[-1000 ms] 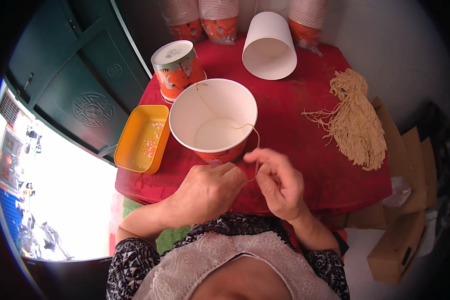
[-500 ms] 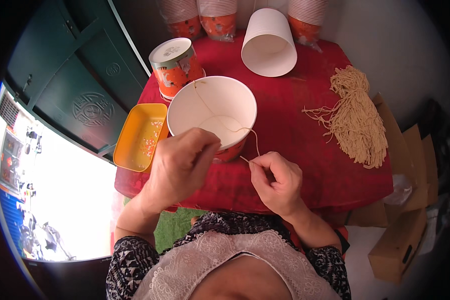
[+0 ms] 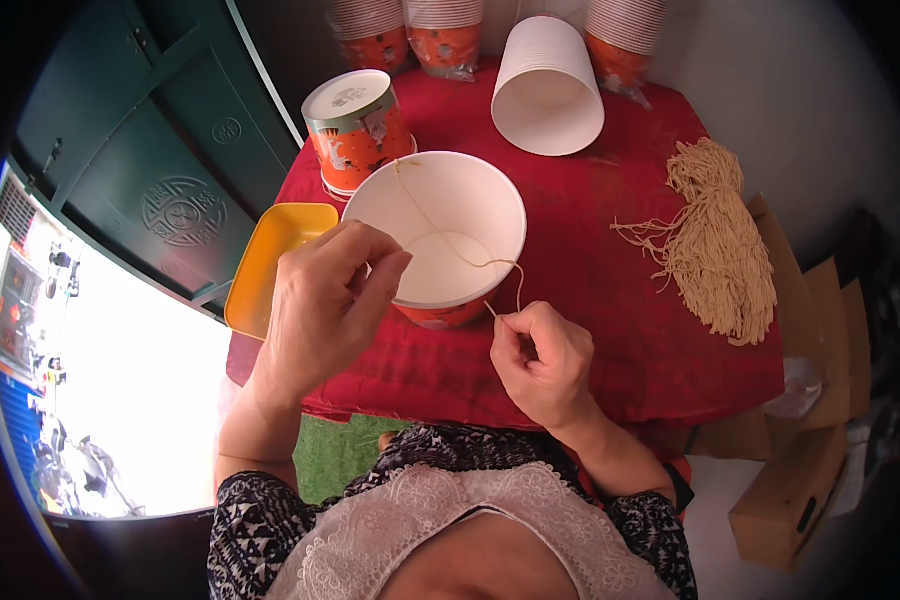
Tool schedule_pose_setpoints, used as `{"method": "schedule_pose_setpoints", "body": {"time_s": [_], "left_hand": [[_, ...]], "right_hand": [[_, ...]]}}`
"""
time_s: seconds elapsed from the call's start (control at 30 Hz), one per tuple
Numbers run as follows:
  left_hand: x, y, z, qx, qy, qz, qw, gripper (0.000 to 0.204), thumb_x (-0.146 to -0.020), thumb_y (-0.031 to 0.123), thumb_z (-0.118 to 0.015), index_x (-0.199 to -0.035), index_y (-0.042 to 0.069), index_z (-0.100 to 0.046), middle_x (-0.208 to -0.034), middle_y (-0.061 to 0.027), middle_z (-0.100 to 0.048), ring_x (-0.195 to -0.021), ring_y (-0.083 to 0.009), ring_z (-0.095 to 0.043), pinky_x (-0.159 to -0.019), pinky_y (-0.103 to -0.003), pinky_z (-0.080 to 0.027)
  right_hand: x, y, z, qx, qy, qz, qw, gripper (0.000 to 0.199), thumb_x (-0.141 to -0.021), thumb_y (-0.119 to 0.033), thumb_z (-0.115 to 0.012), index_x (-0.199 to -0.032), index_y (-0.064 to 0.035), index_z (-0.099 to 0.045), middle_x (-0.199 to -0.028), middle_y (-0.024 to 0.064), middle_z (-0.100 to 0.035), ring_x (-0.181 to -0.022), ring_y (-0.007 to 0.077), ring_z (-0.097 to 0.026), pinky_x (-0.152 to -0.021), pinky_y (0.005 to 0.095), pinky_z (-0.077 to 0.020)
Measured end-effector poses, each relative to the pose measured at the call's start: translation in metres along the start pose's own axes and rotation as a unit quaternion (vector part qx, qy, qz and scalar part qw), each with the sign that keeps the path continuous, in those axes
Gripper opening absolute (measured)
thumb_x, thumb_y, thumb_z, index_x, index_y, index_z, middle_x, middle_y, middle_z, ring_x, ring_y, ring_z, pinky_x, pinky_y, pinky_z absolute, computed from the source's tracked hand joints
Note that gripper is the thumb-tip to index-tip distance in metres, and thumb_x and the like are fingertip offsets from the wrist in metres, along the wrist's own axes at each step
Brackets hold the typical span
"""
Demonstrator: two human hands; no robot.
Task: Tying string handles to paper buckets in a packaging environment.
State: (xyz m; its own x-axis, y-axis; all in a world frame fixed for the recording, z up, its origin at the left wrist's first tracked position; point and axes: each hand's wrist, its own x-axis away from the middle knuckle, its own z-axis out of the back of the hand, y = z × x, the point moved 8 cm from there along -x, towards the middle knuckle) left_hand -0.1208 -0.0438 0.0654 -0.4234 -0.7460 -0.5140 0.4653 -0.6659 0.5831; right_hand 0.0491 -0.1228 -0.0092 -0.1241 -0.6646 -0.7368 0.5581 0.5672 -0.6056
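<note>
Pinching thin tan string [image 3: 470,262] at its near end, right hand [image 3: 540,360]; strand runs away across white paper bucket [image 3: 440,235]. Left hand [image 3: 325,300] fingertips closed at rim, hold unclear.

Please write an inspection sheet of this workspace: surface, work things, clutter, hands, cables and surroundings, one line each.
Surface: small table with red cloth, creased at the front edge.
Work things: open white paper tub with orange outside, upright; thin beige string runs across its inside and over the rim.
Clutter: string bundle on the right; lidded orange tub; white tub on its side; yellow tray; stacked tubs at the back.
Hands: left hand raised beside the tub, fingers pinched; right hand pinches the string end.
Cables: nothing seen.
Surroundings: green door left; cardboard boxes right.
</note>
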Motion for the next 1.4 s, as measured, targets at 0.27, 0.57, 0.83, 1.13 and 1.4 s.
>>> {"method": "schedule_pose_setpoints", "body": {"time_s": [0.27, 0.57, 0.83, 1.13, 1.4], "left_hand": [[-0.006, -0.001, -0.005, -0.013, -0.024, -0.023, 0.999, 0.009, -0.085, 0.005, -0.069, -0.083, -0.001, -0.063, -0.075, -0.0119, -0.064, -0.059, -0.0205, -0.063, -0.054, -0.03, -0.048], [-0.008, 0.002, -0.009, -0.012, -0.038, -0.035, 0.999, 0.008, -0.084, 0.006, -0.069, -0.083, -0.001, -0.063, -0.075, -0.0115, -0.063, -0.061, -0.0242, -0.063, -0.054, -0.032, -0.049], [-0.017, 0.012, -0.022, -0.008, -0.178, -0.083, 0.98, 0.012, -0.082, 0.001, -0.066, -0.093, -0.001, -0.065, -0.093, -0.0109, -0.065, -0.084, -0.0245, -0.062, -0.07, -0.033, -0.049], [-0.027, 0.006, -0.066, 0.0, -0.34, -0.151, 0.928, 0.027, -0.082, 0.002, -0.063, -0.109, 0.003, -0.068, -0.105, -0.0115, -0.065, -0.105, -0.0303, -0.057, -0.093, -0.04, -0.045], [-0.029, 0.0, -0.08, 0.036, -0.39, -0.109, 0.914, 0.014, -0.082, 0.005, -0.061, -0.09, -0.002, -0.071, -0.083, -0.0173, -0.069, -0.081, -0.0303, -0.065, -0.078, -0.039, -0.05]], "right_hand": [[-0.002, 0.001, -0.003, 0.0, -0.001, -0.005, 1.0, 0.023, -0.071, 0.01, -0.067, -0.074, -0.0048, -0.05, -0.06, 0.0062, -0.049, -0.047, 0.0206, -0.053, -0.043, 0.0326, -0.0422], [-0.003, -0.001, -0.007, 0.003, 0.0, 0.002, 1.0, 0.023, -0.072, 0.01, -0.068, -0.074, -0.0045, -0.051, -0.06, 0.0066, -0.049, -0.047, 0.0209, -0.054, -0.043, 0.033, -0.0427], [-0.008, 0.0, -0.012, 0.002, -0.003, -0.002, 1.0, 0.023, -0.073, 0.009, -0.069, -0.074, -0.0044, -0.051, -0.06, 0.0067, -0.049, -0.047, 0.0212, -0.055, -0.043, 0.0333, -0.0429], [-0.01, 0.001, -0.015, 0.016, 0.006, 0.008, 1.0, 0.017, -0.079, 0.007, -0.068, -0.077, -0.0015, -0.054, -0.06, 0.007, -0.055, -0.049, 0.0157, -0.055, -0.046, 0.0289, -0.044], [-0.012, 0.001, -0.015, 0.014, 0.008, 0.01, 1.0, 0.017, -0.08, 0.007, -0.068, -0.077, -0.002, -0.054, -0.062, 0.0066, -0.056, -0.049, 0.0144, -0.054, -0.046, 0.0283, -0.0436]]}}
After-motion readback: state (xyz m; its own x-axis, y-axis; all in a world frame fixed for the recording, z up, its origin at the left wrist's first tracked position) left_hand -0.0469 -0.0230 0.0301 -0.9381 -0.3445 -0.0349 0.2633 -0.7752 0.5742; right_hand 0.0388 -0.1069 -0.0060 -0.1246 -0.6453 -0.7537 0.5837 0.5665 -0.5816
